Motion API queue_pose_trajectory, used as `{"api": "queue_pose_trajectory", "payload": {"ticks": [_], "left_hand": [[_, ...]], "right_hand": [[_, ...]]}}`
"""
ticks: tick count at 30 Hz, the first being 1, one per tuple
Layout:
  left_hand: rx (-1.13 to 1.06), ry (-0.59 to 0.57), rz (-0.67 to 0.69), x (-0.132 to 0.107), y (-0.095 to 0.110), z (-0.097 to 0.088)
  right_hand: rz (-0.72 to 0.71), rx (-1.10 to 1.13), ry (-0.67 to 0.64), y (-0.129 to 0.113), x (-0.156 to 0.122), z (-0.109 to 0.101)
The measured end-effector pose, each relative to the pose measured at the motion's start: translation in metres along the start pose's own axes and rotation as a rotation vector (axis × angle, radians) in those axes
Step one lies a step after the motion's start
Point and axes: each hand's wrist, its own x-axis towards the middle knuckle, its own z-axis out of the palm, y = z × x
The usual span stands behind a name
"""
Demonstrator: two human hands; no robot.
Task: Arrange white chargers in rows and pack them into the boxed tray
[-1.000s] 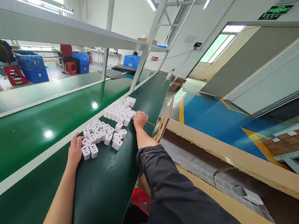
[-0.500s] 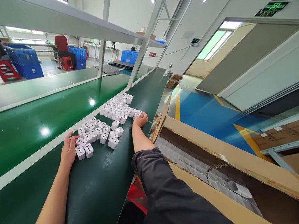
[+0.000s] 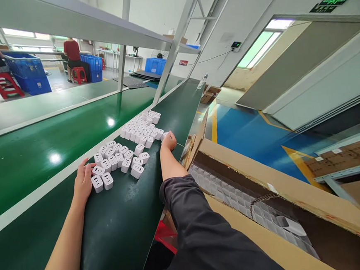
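Note:
Many white USB charger blocks (image 3: 119, 158) stand on the dark green bench, most with their slotted faces up. They form a nearer cluster and a farther, tighter white group (image 3: 140, 129). At the left side of the nearer cluster is my left hand (image 3: 83, 182), fingers stretched out and touching the outer blocks. My right hand (image 3: 169, 142) curls round a white charger (image 3: 164, 136) at the right end of the farther group. The palm side of that hand is hidden, so any further block in it cannot be seen.
Right of the bench stands an open cardboard box (image 3: 232, 164) with a clear divided tray (image 3: 231, 193) inside. A green conveyor belt (image 3: 73, 131) runs along the left, beneath a white shelf (image 3: 97, 29). A bottle (image 3: 202, 82) stands at the bench's far end. Two people sit in the background.
My right hand has turned slightly, with its fingers now raised at the charger. The left hand keeps its place by the near cluster. The view has shifted a little.

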Motion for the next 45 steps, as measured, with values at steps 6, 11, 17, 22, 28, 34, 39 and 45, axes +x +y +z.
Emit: {"api": "queue_pose_trajectory", "payload": {"ticks": [6,11,17,22,28,34,39,45], "left_hand": [[-0.06,-0.023,-0.04,0.001,-0.001,0.002],[-0.069,-0.021,-0.05,0.002,-0.001,0.003],[-0.065,-0.022,-0.051,0.001,0.0,0.002],[-0.05,-0.023,-0.056,-0.001,0.002,0.002],[-0.047,-0.025,-0.047,-0.002,0.004,0.002],[-0.026,-0.04,-0.057,-0.002,0.005,0.002],[-0.034,-0.052,-0.064,0.0,0.002,0.003],[-0.036,-0.052,-0.05,0.0,0.002,0.003]], "right_hand": [[0.047,0.012,0.071,-0.003,0.001,-0.002],[0.048,-0.02,0.113,0.002,-0.002,-0.007],[0.0,-0.047,0.081,0.006,0.0,-0.003],[-0.054,-0.043,0.057,0.006,0.003,0.002],[-0.045,-0.03,0.048,0.002,0.002,0.011],[-0.058,-0.029,0.072,0.004,0.002,0.013],[-0.209,-0.056,0.143,0.0,-0.009,0.013],[-0.552,-0.124,-0.036,-0.01,-0.024,0.016]]}}
